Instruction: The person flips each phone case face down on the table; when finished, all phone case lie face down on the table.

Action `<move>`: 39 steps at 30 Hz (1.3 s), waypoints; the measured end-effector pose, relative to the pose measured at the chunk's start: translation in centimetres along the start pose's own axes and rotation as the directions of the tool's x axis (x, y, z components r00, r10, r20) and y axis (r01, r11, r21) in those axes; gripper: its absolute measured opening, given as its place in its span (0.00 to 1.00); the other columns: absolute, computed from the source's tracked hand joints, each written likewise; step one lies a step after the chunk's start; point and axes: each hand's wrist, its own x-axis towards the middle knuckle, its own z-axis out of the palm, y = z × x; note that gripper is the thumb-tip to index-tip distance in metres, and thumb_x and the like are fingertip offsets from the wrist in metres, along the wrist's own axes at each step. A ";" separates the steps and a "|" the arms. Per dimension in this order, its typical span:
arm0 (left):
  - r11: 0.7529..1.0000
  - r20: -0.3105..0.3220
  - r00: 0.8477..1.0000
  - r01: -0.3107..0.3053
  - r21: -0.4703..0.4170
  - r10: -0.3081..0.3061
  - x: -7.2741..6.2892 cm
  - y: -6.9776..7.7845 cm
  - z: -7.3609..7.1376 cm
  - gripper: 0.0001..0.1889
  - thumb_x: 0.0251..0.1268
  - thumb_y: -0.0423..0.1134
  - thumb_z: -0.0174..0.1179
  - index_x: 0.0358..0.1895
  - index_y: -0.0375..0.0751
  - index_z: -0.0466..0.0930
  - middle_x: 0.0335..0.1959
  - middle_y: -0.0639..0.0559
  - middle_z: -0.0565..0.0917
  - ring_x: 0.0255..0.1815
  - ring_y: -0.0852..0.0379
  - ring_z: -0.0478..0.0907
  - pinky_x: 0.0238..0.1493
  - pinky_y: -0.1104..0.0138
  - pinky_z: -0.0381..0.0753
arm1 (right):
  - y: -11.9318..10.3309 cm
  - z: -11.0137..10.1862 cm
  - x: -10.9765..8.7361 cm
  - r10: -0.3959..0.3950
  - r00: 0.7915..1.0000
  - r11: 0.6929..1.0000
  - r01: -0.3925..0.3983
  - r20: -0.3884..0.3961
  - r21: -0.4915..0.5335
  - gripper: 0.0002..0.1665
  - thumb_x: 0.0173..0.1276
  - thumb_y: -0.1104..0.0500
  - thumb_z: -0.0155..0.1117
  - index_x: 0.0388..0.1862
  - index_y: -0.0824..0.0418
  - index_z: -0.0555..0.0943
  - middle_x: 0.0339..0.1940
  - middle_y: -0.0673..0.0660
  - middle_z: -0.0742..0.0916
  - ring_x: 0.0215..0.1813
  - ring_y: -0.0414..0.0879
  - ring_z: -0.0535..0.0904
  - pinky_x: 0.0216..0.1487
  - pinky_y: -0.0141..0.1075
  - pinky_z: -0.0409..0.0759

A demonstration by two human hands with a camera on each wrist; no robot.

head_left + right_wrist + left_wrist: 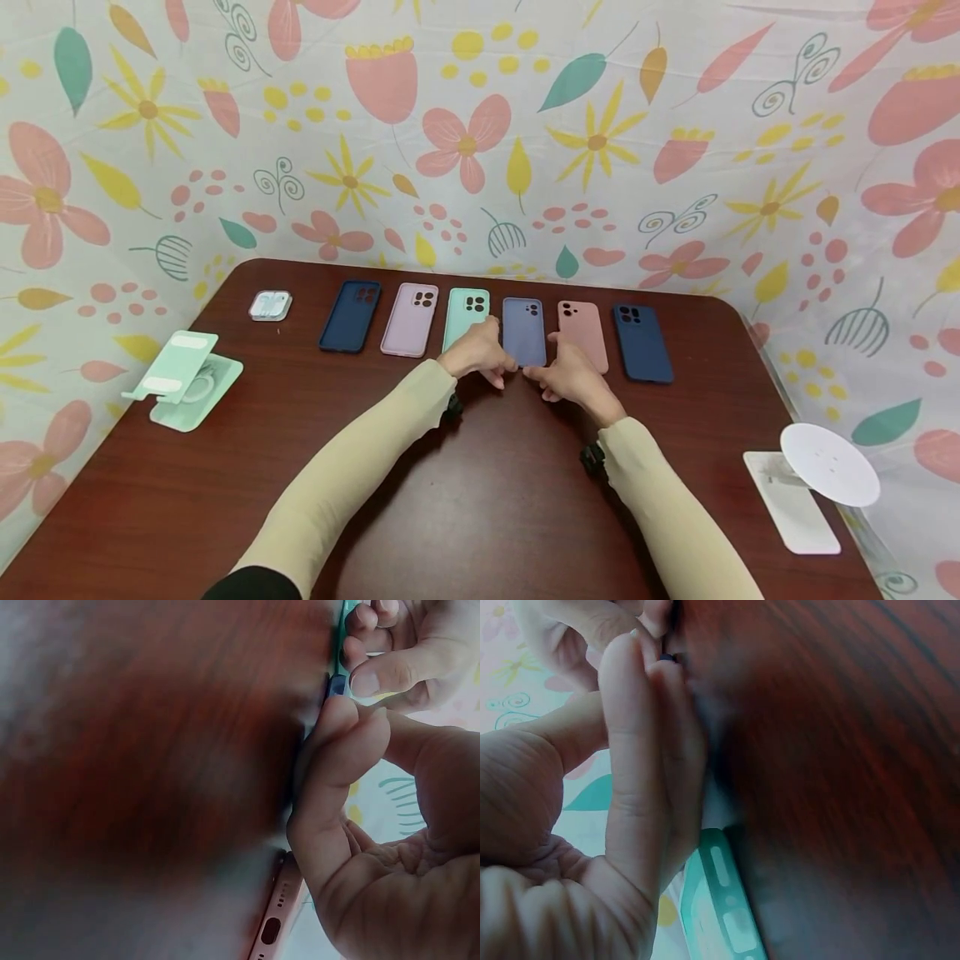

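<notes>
A periwinkle-blue phone case lies flat on the table in the middle of a row of cases, camera cutouts at the far end. My left hand holds it at the near left corner. At the near right corner, my right hand grips it with thumb and fingertips. The right wrist view shows a bit of the blue case edge between the two hands. Beside the left hand is a mint-green case, partly covered by it. A pink case lies by the right hand.
Further along the row lie a lilac case, a dark blue case and another blue case. A clear box of earphones and a mint folding stand are left; a white stand is right. A flowered cloth hangs behind.
</notes>
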 end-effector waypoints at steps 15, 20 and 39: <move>0.989 -0.002 1.000 -0.006 0.145 0.006 0.4 0.6 0.6 0.38 0.74 0.29 0.67 0.79 0.22 0.58 0.24 0.46 0.84 0.12 0.60 0.83 0.33 0.69 0.92 | -0.5 0.3 0.9 0.069 0.997 0.998 -0.069 0.041 0.002 0.52 0.78 0.61 0.70 0.89 0.70 0.50 0.22 0.56 0.83 0.18 0.41 0.81 0.25 0.33 0.88; 0.989 -0.016 1.000 0.015 0.145 -0.012 0.5 0.7 0.7 0.39 0.74 0.30 0.68 0.80 0.23 0.57 0.26 0.46 0.85 0.12 0.60 0.83 0.31 0.70 0.91 | -0.6 0.3 1.1 0.090 0.995 0.996 -0.091 0.048 0.007 0.51 0.79 0.61 0.68 0.89 0.68 0.50 0.23 0.56 0.83 0.18 0.41 0.80 0.24 0.32 0.86; 1.000 -0.060 0.998 0.017 -0.002 -0.017 0.8 0.0 1.1 0.53 0.78 0.64 0.61 0.85 0.24 0.52 0.30 0.39 0.86 0.12 0.56 0.84 0.29 0.62 0.93 | -1.0 0.6 -0.1 -0.037 0.996 0.998 0.034 -0.078 -0.050 0.50 0.79 0.61 0.70 0.89 0.66 0.52 0.27 0.58 0.87 0.21 0.43 0.83 0.28 0.35 0.84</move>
